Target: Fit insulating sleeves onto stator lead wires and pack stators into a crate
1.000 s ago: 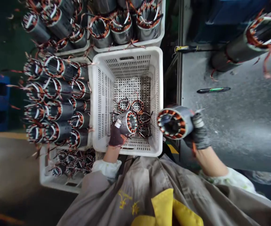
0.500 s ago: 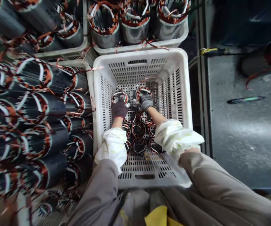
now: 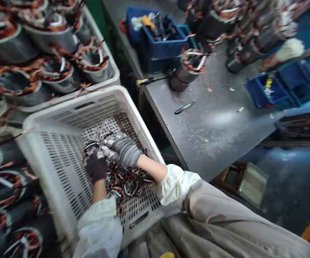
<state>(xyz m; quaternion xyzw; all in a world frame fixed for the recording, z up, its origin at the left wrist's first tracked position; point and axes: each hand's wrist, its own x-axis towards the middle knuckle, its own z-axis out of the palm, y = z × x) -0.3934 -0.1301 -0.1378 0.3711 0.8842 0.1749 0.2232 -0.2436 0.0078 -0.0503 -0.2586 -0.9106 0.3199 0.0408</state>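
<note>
Inside a white crate [image 3: 71,161]: copper-wound cores [image 3: 130,186], two gloved hands

Deep in the crate, the left hand [image 3: 96,167], in a dark glove, bends its fingers over one core [image 3: 90,144] near the left wall. Just beside it, the right hand [image 3: 125,148], in striped grey, reaches in with bent fingers. I cannot tell whether either hand grips anything. Other cores sit closer to the person. Right of the crate, a metal table [image 3: 203,139] holds a pen [image 3: 184,108].
</note>
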